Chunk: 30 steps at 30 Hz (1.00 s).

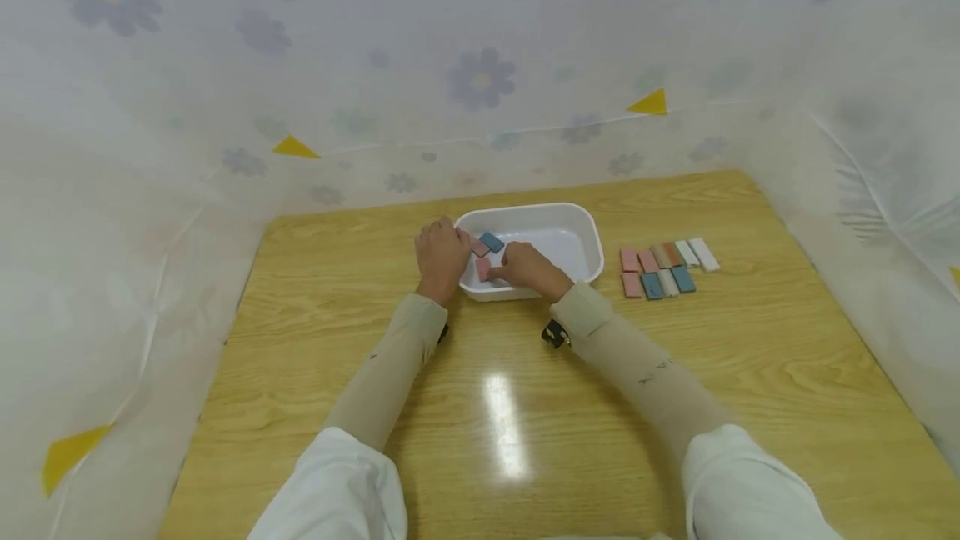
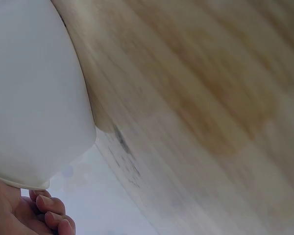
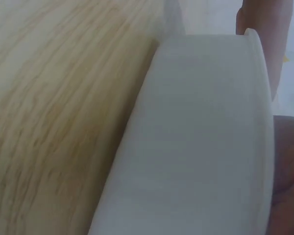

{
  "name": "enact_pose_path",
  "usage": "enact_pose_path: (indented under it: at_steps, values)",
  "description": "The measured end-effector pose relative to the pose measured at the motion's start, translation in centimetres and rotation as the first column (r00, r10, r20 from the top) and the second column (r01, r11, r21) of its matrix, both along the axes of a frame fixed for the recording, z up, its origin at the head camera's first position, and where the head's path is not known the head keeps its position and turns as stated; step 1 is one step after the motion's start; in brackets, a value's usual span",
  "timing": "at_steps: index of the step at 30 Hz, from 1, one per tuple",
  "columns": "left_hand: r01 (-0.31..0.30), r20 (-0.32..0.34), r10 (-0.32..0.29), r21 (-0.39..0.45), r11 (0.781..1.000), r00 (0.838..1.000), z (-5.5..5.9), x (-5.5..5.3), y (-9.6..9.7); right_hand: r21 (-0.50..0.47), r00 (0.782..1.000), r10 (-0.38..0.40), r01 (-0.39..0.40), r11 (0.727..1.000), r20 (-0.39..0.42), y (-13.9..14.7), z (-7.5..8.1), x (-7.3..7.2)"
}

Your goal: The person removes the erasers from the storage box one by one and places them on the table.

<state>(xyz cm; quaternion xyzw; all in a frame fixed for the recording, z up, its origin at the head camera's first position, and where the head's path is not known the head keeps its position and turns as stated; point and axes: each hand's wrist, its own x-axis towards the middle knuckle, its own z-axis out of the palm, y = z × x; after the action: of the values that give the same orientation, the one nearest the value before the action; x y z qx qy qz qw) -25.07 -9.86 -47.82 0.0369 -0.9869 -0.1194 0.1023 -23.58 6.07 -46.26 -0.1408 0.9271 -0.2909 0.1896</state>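
Observation:
A white plastic tub (image 1: 581, 232) stands on the wooden table with a few small pink and blue rectangular tiles inside. My left hand (image 1: 442, 252) grips the tub's left end at the rim; the left wrist view shows its fingers (image 2: 51, 208) curled just outside the wall. The right hand (image 1: 528, 267) reaches over the near rim and pinches a pink tile (image 1: 483, 267) between thumb and fingers. Behind it in the tub lie a blue tile (image 1: 492, 242) and another pink tile (image 1: 478, 248). In the right wrist view the tub wall (image 3: 186, 137) hides much of that hand.
To the right of the tub, two rows of tiles lie on the table (image 1: 750, 315), among them a pink tile (image 1: 632, 285), a blue tile (image 1: 652, 286) and a white tile (image 1: 703, 254). A pale flowered curtain (image 1: 480, 132) surrounds the table at the back and sides.

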Motion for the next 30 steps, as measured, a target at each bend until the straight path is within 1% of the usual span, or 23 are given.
enact_pose_path:
  at_steps: [6, 10, 14, 17, 23, 26, 30]
  values:
    - [0.028, -0.001, -0.028, -0.002, 1.0, 1.0, 0.1, 0.1, 0.1, -0.041, 0.999, -0.048, 0.048, 0.998, -0.008, -0.8, -0.8, -0.2]
    - [0.03, 0.0, -0.03, -0.003, 1.0, 1.0, 0.2, 0.2, 0.3, -0.051, 0.998, -0.067, 0.067, 0.996, -0.002, -1.1, -1.0, -0.1]
    - [0.028, -0.03, -0.028, 0.007, 1.0, 0.999, 0.3, 0.3, 0.4, -0.073, 0.997, -0.069, 0.068, 0.995, -0.015, -1.4, -1.0, -0.1]
    - [0.034, -0.055, -0.034, 0.006, 0.999, 0.998, 0.3, 0.3, 0.5, -0.068, 0.996, -0.067, 0.063, 0.996, -0.052, -1.5, -1.0, 0.0]
    - [0.045, -0.083, -0.045, -0.004, 0.999, 0.995, 0.2, 0.4, 0.8, -0.078, 0.995, -0.088, 0.084, 0.993, -0.046, -1.6, -1.3, 0.2]
    - [0.043, -0.086, -0.042, 0.0, 0.999, 0.995, 0.2, 0.4, 0.9, -0.07, 0.995, -0.079, 0.074, 0.995, -0.062, -1.6, -1.3, 0.2]
    - [0.045, -0.071, -0.045, 0.001, 0.999, 0.997, 0.3, 0.3, 1.0, -0.08, 0.994, -0.078, 0.072, 0.994, -0.073, -1.5, -1.3, 0.2]
